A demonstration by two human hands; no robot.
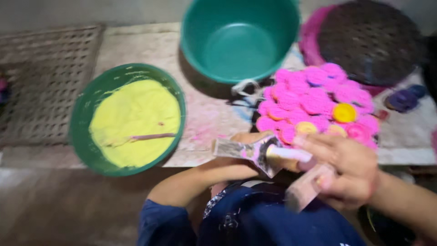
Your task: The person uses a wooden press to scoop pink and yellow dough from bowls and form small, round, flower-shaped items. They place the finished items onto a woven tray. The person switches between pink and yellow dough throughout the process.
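Right hand (348, 171), closest to the lens, has its grip closed around a pink-stained metal scraper (255, 152) with a pale handle; the left hand (248, 139) lies mostly hidden behind the blade, grip unclear. Beyond them on the tabletop (205, 114), most round moulded discs (318, 102) are pink, few yellow; the green bowl of yellow paste (132, 120) looks nearly full.

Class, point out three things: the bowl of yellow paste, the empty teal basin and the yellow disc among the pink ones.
bowl of yellow paste (82, 114), head view, green rim
teal basin (239, 50), head view, inside bottom
yellow disc (344, 112), head view, centre
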